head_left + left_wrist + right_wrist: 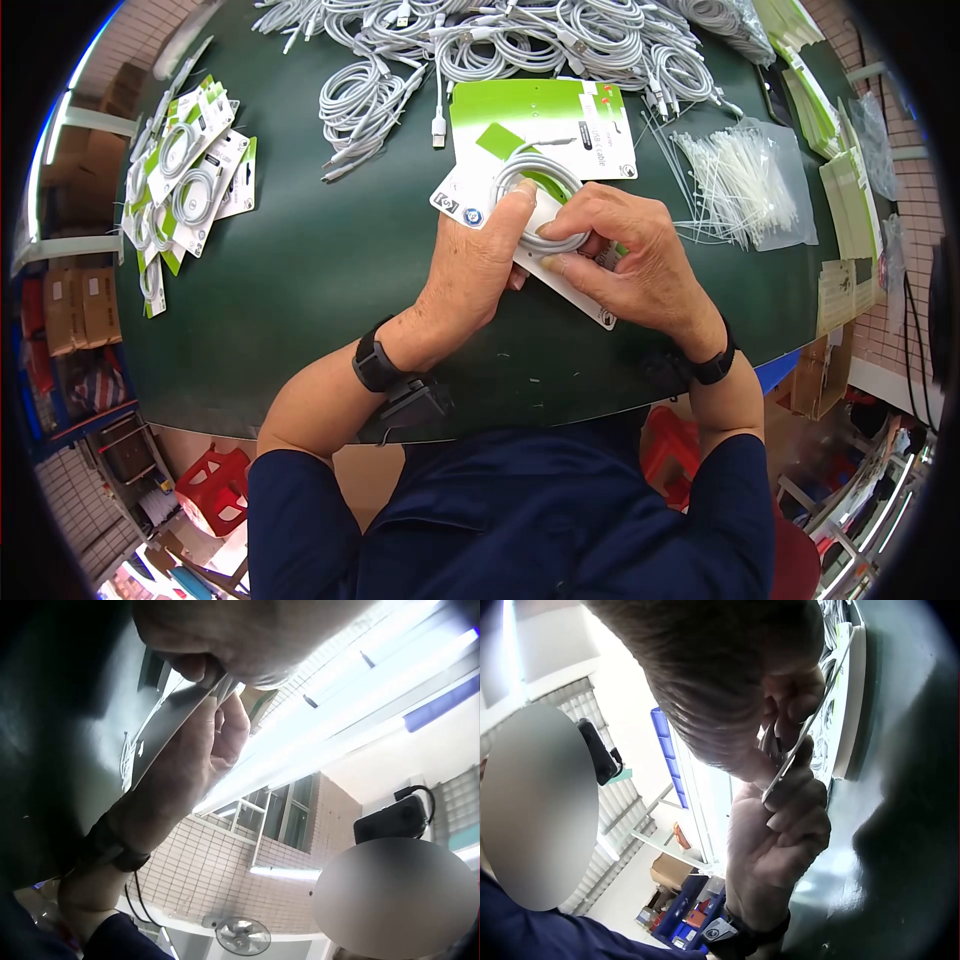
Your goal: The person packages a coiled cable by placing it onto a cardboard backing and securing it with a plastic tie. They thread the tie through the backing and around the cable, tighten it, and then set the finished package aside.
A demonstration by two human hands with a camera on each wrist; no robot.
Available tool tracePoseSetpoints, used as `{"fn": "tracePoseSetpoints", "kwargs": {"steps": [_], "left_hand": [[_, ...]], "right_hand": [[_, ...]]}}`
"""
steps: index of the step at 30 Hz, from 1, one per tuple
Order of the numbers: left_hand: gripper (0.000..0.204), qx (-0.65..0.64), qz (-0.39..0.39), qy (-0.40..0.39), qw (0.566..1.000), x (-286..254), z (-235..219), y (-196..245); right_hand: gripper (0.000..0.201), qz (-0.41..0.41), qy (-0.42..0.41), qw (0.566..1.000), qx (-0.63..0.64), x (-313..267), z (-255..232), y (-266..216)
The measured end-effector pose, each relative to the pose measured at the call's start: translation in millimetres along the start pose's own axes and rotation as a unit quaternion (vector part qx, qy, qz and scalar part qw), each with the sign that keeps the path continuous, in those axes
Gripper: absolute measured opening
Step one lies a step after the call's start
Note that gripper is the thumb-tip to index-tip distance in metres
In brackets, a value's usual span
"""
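In the head view my left hand (pixel 470 260) grips a white-and-green packaging card (pixel 578 290) from its left side, thumb on a coiled grey-white cable (pixel 505 185) lying on the card's face. My right hand (pixel 640 250) pinches the lower right of the coil between thumb and fingers. One end of the cable sticks out above the loops. From the right wrist, the card (pixel 814 720) appears edge-on, with the left hand's fingers (pixel 799 814) curled behind it. Part of the coil is hidden by the right fingers.
Beyond the hands lies a stack of printed cards (pixel 540 105), with a heap of coiled cables (pixel 510 45) behind. White cable ties (pixel 735 185) spread over a plastic bag at right. Carded cables (pixel 190 180) pile at left; more green-white cards (pixel 850 200) line the right edge.
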State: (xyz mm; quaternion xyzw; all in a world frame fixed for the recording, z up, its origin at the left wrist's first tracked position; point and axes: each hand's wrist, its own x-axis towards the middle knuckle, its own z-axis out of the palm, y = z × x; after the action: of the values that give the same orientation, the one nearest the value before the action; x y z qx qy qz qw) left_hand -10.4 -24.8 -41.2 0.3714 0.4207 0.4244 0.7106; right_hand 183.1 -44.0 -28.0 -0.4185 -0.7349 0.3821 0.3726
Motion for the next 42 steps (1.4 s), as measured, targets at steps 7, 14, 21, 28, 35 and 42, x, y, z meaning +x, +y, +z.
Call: {"fn": "tracePoseSetpoints", "kwargs": {"steps": [7,14,21,28,35,42], "left_hand": [[0.029,0.005,-0.005,0.008,1.000,0,-2,0],[0.028,0.045,0.022,0.031,0.998,-1,-3,-2],[0.028,0.067,0.080,0.046,0.993,-3,-4,0],[0.028,0.020,0.103,0.065,0.992,5,-5,4],[0.026,0.014,0.128,0.090,0.988,17,-16,12],[0.033,0.021,0.152,0.104,0.983,22,-27,10]], "right_hand": [[0.024,0.018,-0.008,1.000,0.000,-1,0,-4],[0.028,-0.019,0.002,0.999,-0.034,0,2,-3],[0.044,-0.150,0.060,0.983,-0.092,4,5,0],[0.040,-0.141,0.140,0.975,-0.098,6,-23,0],[0.025,-0.004,0.211,0.959,-0.189,8,-64,25],[0.029,0.159,0.164,0.887,-0.402,-3,-101,60]]}}
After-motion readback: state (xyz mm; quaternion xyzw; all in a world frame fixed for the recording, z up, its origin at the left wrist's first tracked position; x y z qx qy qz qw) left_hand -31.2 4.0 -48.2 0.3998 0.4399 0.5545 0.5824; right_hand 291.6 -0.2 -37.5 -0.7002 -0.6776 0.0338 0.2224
